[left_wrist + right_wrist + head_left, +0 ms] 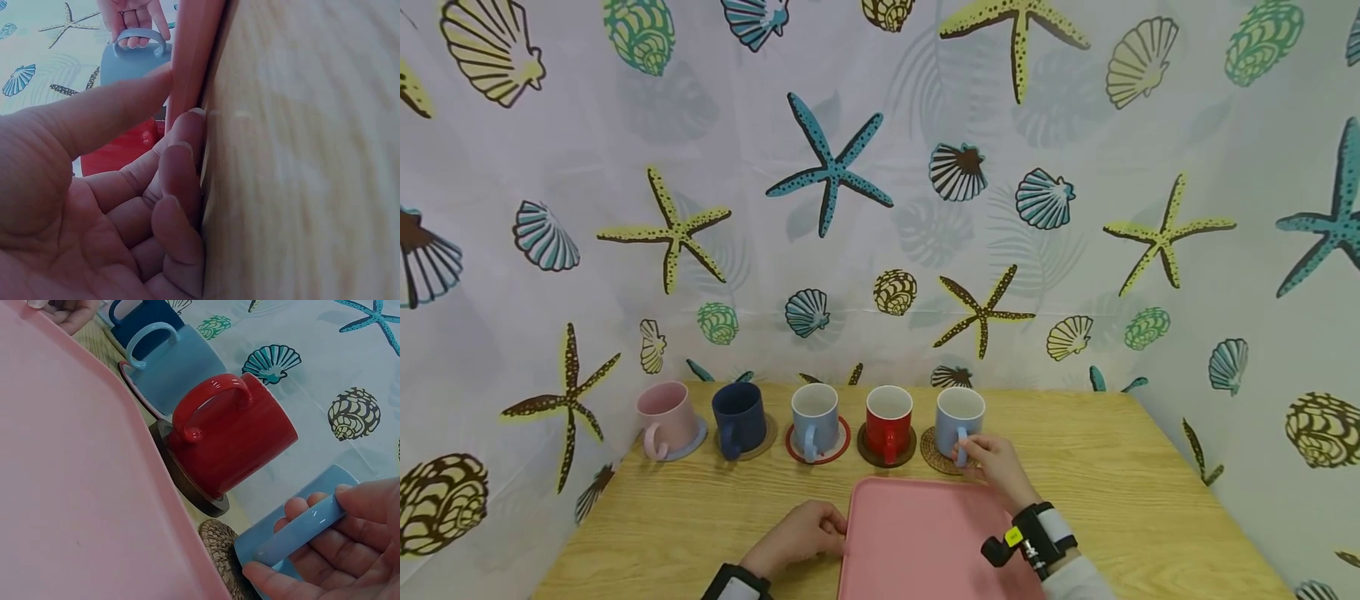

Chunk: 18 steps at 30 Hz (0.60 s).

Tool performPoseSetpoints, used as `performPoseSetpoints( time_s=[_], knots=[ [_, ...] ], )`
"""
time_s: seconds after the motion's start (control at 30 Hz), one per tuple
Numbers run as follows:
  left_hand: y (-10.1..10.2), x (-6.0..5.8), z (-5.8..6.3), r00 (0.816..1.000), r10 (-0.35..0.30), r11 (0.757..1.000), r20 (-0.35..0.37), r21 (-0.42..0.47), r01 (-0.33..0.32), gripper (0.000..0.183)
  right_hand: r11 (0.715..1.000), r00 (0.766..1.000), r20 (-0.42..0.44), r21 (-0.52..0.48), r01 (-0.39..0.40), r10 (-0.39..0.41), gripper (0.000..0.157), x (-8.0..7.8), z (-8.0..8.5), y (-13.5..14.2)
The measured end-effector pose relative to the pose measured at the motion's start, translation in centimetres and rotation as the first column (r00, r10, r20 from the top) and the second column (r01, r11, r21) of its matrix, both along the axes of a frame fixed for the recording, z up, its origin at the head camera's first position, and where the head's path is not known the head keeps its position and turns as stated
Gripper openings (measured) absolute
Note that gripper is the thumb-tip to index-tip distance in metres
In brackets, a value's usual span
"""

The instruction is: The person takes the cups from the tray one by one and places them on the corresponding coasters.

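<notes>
My right hand [1000, 471] grips the handle of the light blue mug [949, 429] at the right end of a row. In the right wrist view, thumb and fingers [353, 544] wrap its handle, and the mug stands upright over a woven coaster [220, 550]. A pink tray [925, 533] lies on the table in front of the mugs. My left hand [805, 533] holds the tray's left edge. Seen from the left wrist, the thumb [119, 109] lies against the tray's rim [197, 44] while curled fingers meet its underside by the wood.
Left of the held mug stand a red mug [887, 417], another light blue mug [814, 412], a navy mug [737, 412] and a pink mug [670, 417], each on its own coaster. A shell-and-starfish curtain [850, 267] hangs behind the wooden table [1120, 500].
</notes>
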<state>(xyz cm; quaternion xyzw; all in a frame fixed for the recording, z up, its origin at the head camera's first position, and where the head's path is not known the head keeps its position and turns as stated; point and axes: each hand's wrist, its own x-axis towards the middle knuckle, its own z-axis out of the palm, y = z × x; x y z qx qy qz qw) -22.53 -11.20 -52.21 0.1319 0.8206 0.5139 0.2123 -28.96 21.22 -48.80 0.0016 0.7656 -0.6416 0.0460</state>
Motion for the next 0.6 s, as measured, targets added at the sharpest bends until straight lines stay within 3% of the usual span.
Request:
performPoseSetpoints(
  time_s=[0.43,0.5,0.6],
  knots=[
    [-0.1,0.1,0.1,1.000,0.014,1.000,0.017,-0.010,-0.014,0.019,0.999,0.999,0.020,-0.033,-0.040,0.040,0.031,0.1,-0.8,-0.2],
    [-0.1,0.0,0.1,1.000,0.014,1.000,0.007,-0.011,-0.014,0.019,0.998,0.998,-0.001,0.011,-0.057,0.057,0.032,0.2,-0.8,0.0],
    [-0.1,0.0,0.2,1.000,0.009,1.000,0.000,-0.011,-0.009,0.020,0.979,0.998,-0.043,0.199,-0.037,0.046,0.035,1.1,-0.3,0.8]
  ],
)
